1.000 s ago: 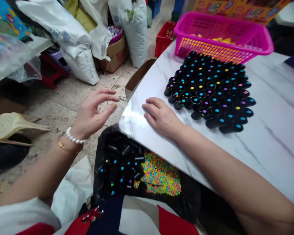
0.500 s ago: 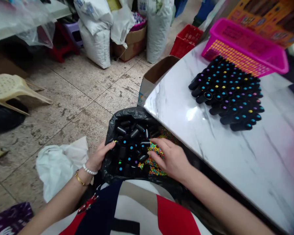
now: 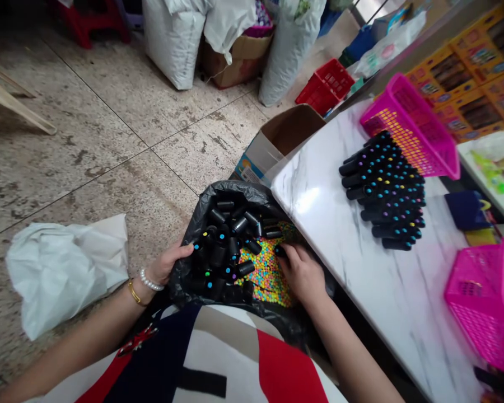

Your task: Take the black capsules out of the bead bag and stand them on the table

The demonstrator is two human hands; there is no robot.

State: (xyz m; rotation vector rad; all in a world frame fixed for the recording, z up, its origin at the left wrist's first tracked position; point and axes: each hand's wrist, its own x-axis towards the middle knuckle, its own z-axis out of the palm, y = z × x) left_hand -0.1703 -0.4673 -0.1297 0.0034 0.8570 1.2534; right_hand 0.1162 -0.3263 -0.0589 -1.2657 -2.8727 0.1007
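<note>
A container lined with a black plastic bag (image 3: 210,193) stands before me. Small black tubes (image 3: 217,256), some showing a coloured ball in the end, fill its left side. Small multicoloured balls (image 3: 262,266) lie loose on the right. My left hand (image 3: 170,264) grips the bag's left rim with the thumb over the inner side; its other fingers are mostly hidden. Over the balls, my right hand (image 3: 304,273) is closed with its fingertips on a black tube (image 3: 279,251), partly covered by the fingers.
On the marble-patterned table (image 3: 340,235), black tubes with coloured ends (image 3: 388,190) are packed in a block beside a pink basket (image 3: 415,129). Another pink basket (image 3: 483,302) is at right. An open carton (image 3: 273,145) abuts the table corner. A white bag (image 3: 67,268) lies on the floor.
My right hand has moved right, away from the tubes, and now has a black tube at its fingertips. More loose balls show. My left hand stays at the rim; the view has turned right.
</note>
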